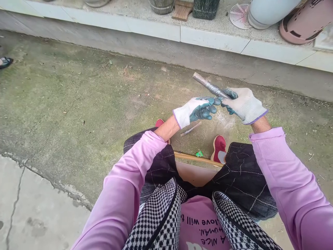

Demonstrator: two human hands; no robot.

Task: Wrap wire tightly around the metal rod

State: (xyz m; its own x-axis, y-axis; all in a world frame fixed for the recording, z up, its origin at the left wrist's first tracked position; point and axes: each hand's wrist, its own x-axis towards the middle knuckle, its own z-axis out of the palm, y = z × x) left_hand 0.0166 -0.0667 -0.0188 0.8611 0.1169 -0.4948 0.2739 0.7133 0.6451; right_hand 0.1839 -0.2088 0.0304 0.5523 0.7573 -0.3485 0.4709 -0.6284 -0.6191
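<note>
My right hand (246, 104), in a white glove with a dark teal coating, is wrapped round the lower end of a rod (201, 80) wound with thin metal wire (213, 89). The rod slants up to the left, its bare end free. Close beside it, my left hand (201, 109) wears a matching glove. Its thumb and forefinger are pinched together against the right fingertips, the other fingers loosely curled; what lies in the pinch is too small to make out. On the ground below, between my feet, lies a thinner stick (191, 128) with wire about its middle.
A tiled ledge (156, 29) crosses the top, bearing dark pots, a wooden board (182, 9), a pink round grate (239, 16) and gas cylinders (303, 22). A green wrapper (199, 153) lies near my red shoe (219, 147). Another person's shoe (5, 62) shows at far left.
</note>
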